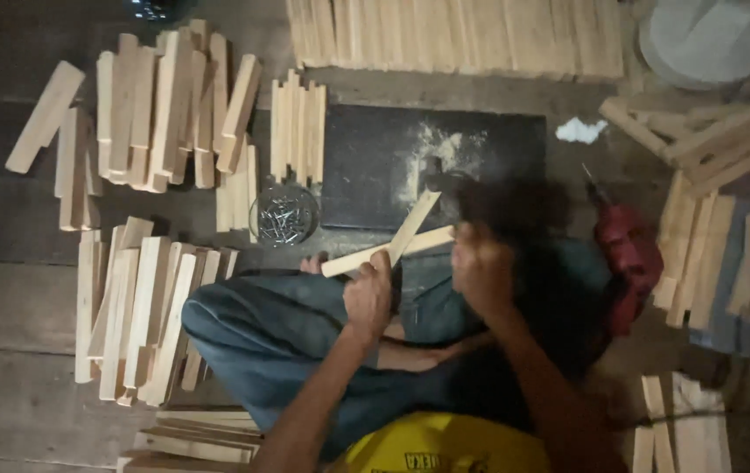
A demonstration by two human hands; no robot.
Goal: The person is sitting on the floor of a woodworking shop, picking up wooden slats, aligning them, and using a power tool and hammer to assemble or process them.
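My left grip [369,293] is clamped on two pale, flat wooden slats [392,243] crossed over each other, held above my lap so the crossing stays put. My right grip [482,267] is a blurred fist just beside the slats' end; I cannot tell if it holds anything. A round clear bowl of metal nails [285,215] sits near on the wooden floor [16,307], beside the dark square board [366,166]. A red power drill [627,254] lies to my right.

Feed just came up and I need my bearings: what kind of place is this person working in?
Probably an informal woodworking spot on a plank floor. Stacks of cut wooden slats surround the seated person, a bowl of nails sits nearby, and a red power drill lies at the right.
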